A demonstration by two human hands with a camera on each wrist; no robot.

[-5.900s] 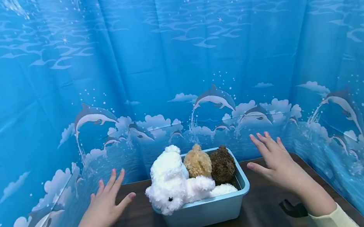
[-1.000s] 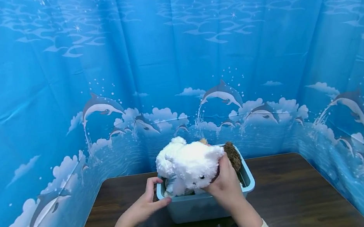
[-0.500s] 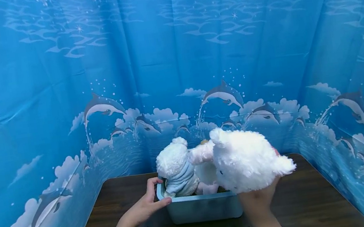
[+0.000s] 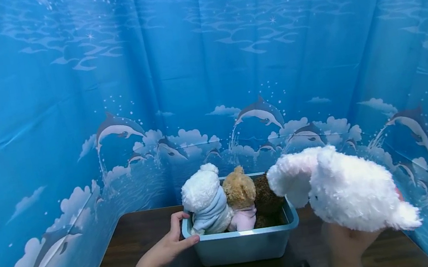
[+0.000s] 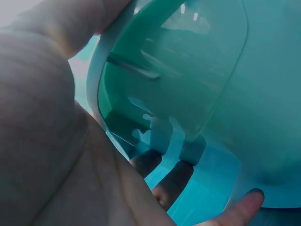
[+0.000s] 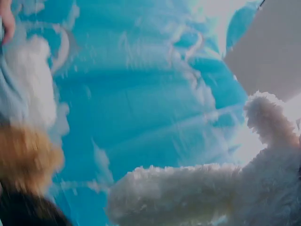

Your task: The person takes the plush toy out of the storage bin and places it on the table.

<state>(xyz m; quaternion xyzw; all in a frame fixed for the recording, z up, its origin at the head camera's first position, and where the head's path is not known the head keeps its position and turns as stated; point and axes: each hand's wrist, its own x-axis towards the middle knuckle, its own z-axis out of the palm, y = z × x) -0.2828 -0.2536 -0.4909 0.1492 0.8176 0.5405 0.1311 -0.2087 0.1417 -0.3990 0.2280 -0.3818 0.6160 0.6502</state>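
Swung farther out over the last half second, the white plush toy (image 4: 350,187) is now aloft at three o'clock from the pale blue bin (image 4: 243,245), gripped from below by the right hand (image 4: 347,242), fingers mostly hidden; the left hand (image 4: 167,247) clasps that bin at nine o'clock; inside sit a blue-clad bear (image 4: 205,199) at ten, a tan plush (image 4: 240,190) at twelve, a dark brown plush (image 4: 266,196) at two

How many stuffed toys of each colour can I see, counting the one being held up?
White: 2, one white toy in the tub, one held toy in the right hand
Tan: 1, the tan toy in the tub
Dark brown: 1, the brown toy in the tub
Total: 4
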